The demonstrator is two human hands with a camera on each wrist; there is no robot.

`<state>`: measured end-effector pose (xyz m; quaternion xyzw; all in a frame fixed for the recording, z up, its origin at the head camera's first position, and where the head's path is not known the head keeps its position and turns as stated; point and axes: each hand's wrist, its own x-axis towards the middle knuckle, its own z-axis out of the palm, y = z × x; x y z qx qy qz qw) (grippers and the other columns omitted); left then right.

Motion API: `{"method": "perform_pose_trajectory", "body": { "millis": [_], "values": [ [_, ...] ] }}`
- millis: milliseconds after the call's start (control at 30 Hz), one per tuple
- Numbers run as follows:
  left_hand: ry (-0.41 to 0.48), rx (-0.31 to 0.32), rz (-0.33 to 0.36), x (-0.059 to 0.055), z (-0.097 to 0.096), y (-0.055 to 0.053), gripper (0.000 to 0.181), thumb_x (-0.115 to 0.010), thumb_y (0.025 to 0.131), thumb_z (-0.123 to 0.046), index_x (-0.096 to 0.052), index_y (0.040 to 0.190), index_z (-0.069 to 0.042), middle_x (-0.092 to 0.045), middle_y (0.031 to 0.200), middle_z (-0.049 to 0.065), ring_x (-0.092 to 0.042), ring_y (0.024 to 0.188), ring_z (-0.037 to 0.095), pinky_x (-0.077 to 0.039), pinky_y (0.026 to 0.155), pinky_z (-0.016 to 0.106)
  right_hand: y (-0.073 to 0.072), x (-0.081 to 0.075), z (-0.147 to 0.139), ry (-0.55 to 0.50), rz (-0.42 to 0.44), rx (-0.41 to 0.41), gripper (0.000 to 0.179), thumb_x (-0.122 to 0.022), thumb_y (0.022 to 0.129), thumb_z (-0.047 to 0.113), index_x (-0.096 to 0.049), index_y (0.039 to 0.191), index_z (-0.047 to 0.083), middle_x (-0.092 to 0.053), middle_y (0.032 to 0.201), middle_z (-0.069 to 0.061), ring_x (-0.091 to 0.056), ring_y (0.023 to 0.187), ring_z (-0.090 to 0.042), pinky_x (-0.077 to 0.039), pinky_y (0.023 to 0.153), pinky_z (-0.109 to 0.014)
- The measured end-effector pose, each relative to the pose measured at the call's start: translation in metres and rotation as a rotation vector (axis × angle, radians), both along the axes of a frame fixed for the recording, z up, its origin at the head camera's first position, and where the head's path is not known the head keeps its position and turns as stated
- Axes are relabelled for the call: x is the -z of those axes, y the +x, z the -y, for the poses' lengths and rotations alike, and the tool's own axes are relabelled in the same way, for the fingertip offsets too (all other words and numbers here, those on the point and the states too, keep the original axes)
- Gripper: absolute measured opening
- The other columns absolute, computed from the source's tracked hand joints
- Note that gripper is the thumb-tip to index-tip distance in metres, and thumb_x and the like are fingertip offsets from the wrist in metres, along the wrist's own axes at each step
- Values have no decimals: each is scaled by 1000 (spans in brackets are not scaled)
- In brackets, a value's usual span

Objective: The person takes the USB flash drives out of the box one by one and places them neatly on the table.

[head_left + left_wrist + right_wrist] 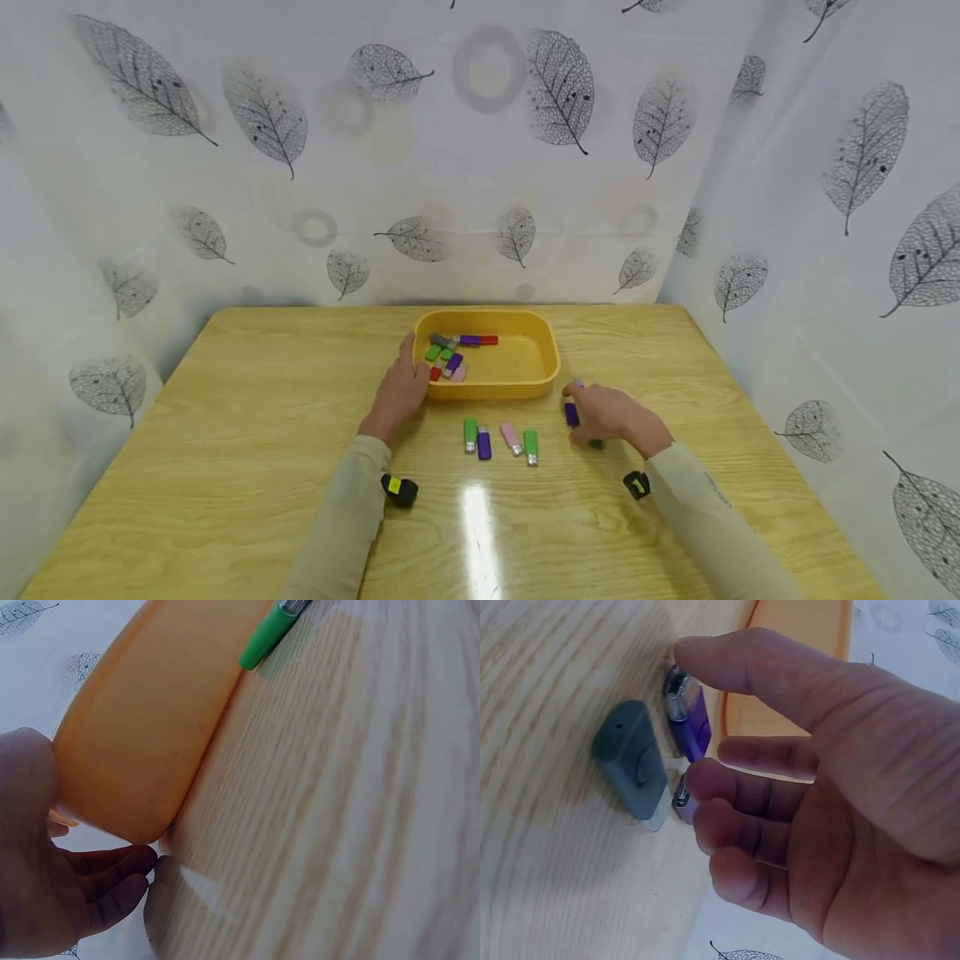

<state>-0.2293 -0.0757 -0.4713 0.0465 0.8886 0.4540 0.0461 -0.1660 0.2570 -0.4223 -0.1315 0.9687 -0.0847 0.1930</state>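
My left hand holds the left end of a yellow plastic tray, its fingers bent around the corner. In the right wrist view, my right hand has thumb and index finger spread on either side of a purple USB flash drive on the table. The thumb tip is close to its metal end. A grey flash drive and a lilac one, partly hidden by the fingers, lie beside it. In front of the tray lie green, purple, pink and another green flash drive.
Several flash drives in red, green, grey, pink and purple lie in the tray's left part. The wooden table extends on both sides. Behind and beside it hangs a leaf-print curtain.
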Motion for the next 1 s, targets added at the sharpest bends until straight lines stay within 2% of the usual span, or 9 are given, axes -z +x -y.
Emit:
{"method": "perform_pose_trajectory", "body": {
  "millis": [67,233,433,567,700,833,1000],
  "values": [
    [-4,-3,-6,-1,0,-1,68,-35,102,-27,-4,160,-12,-36,154,24,-45,134,35,-32,114,52,0,-3,0,-45,-33,-18,63,-76,84,22,-49,137,2,-58,80,-2,-52,68,-16,-46,63,-32],
    [-6,2,-2,-2,0,-2,68,-35,102,-26,-3,160,-12,-35,154,25,-44,135,36,-31,114,52,0,-14,2,-179,-153,-58,46,-67,92,20,-55,130,-3,-57,74,1,-51,61,-12,-45,57,-28],
    [13,4,12,-1,1,-1,68,-35,102,-27,-3,160,-13,-33,156,23,-42,137,35,-29,116,51,-2,-25,16,-332,-263,10,34,-61,95,20,-62,120,-2,-58,74,0,-48,57,-12,-44,55,-28],
    [13,1,-2,1,1,-1,68,-35,102,-27,-3,160,-12,-35,154,24,-44,135,36,-30,115,52,-10,-23,32,-415,-313,30,32,-61,95,20,-64,120,-1,-60,79,-2,-48,59,-14,-44,56,-29],
    [7,-6,-11,4,0,-1,68,-36,102,-28,-5,160,-12,-38,152,26,-47,133,37,-32,114,52,-15,-14,46,-434,-312,15,31,-62,96,20,-65,118,-1,-60,81,-1,-48,63,-13,-44,59,-28],
    [2,-4,-11,6,-2,-1,67,-36,102,-28,-6,160,-11,-37,153,26,-46,134,37,-33,113,52,-15,-6,53,-429,-308,25,29,-63,95,21,-67,114,0,-56,74,-1,-45,60,-13,-41,56,-27],
    [4,-11,-32,2,-1,0,67,-36,102,-28,-7,160,-11,-38,152,25,-48,132,35,-35,112,51,-17,-3,54,-430,-329,20,26,-63,95,20,-68,111,0,-52,69,1,-43,58,-13,-38,54,-28]
  ]
}}
